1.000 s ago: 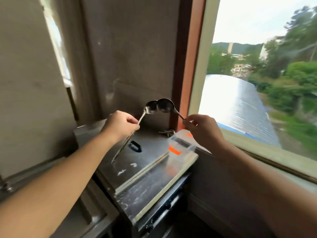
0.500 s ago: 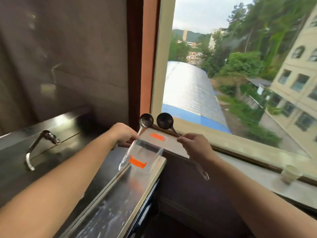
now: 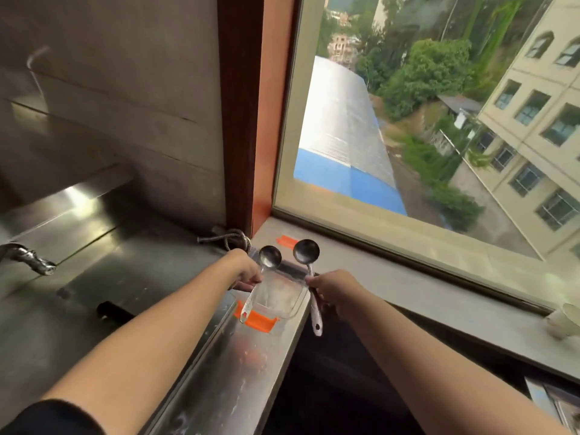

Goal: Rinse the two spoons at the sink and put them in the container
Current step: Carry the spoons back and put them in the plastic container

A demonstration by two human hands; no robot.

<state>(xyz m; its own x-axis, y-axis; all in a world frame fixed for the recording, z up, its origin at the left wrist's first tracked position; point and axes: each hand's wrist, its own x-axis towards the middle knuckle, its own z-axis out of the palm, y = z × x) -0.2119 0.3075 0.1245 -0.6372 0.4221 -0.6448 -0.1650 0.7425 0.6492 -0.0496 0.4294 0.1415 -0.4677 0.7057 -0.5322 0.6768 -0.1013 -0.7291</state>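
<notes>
Tap [image 3: 29, 258] at left; coiled hose [image 3: 233, 238] near window frame [image 3: 241, 114].

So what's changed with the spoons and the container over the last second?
Both hands have come down toward the clear container. The left hand now has its spoon handle-down over the container's opening; the right hand has its spoon at the container's right edge, handle hanging outside. The bowls, touching a second ago, are now apart. Unchanged: each hand grips one spoon, bowls up, and the container sits on the steel counter.
</notes>
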